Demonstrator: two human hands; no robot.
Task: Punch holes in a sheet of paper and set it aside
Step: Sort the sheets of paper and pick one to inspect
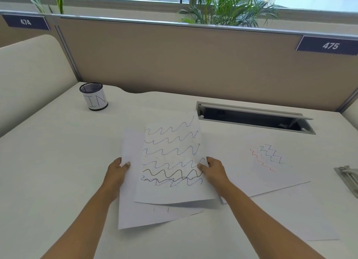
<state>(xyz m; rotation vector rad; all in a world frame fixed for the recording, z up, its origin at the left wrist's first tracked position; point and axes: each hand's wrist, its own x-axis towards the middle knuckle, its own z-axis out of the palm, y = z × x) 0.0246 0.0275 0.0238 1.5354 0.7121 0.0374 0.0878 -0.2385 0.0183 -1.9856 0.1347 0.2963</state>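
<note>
At dead centre of the white desk (58,162), a sheet of paper (170,158) covered in rows of wavy pen lines. Lifted off the surface, near edge curling up with a shadow beneath. Pinched at its 3 o'clock edge by the right hand (212,169), thumb on top, fingers curled under.

Below it, sticking out toward 9 and 7 o'clock, a second sheet (131,214), mostly blank with a few faint marks near the bottom. Gripped at its left edge by the left hand (117,171), thumb pressed on top, fingers tucked behind. Both hands clamped on paper, one to each sheet, forearms reaching in from 5 and 7 o'clock.

Off at 3 o'clock, flat on the desk, a third sheet (271,162) with red, green and blue zigzags, its near-left corner hidden behind the right wrist. Farther out at 3 o'clock, cut off by the frame edge, a grey metal hole punch (347,178) — untouched, only partly in view.

At 10 o'clock, a black mesh pen cup (94,97) wrapped in a white label lettered "IN". At 2 o'clock, a cable slot (253,117) in the desktop, grey flap raised. Along 12 o'clock, a tan partition (174,61) bearing number plates 474 and 475 — palm fronds (226,6) behind it, against the window.
</note>
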